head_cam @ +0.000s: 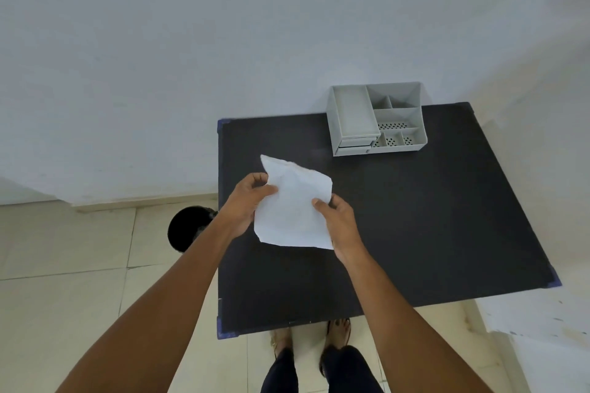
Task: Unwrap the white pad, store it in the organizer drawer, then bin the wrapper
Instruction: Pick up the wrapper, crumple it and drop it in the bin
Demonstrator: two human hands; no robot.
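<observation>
I hold a crumpled white paper wrapper (292, 210) above the left part of the black table (415, 233). My left hand (247, 204) pinches its left edge near the top. My right hand (338, 220) grips its right edge. Whether the white pad is inside the wrapper is hidden from me. The grey organizer (376, 120) stands at the table's far edge; its small drawers (354, 145) at the front left look shut. A round black bin (188, 226) stands on the floor left of the table, partly behind my left forearm.
A pale wall rises behind the table. Beige floor tiles (64, 265) lie to the left and below. My feet (313, 341) stand at the table's near edge. A white surface (542, 329) sits at the lower right.
</observation>
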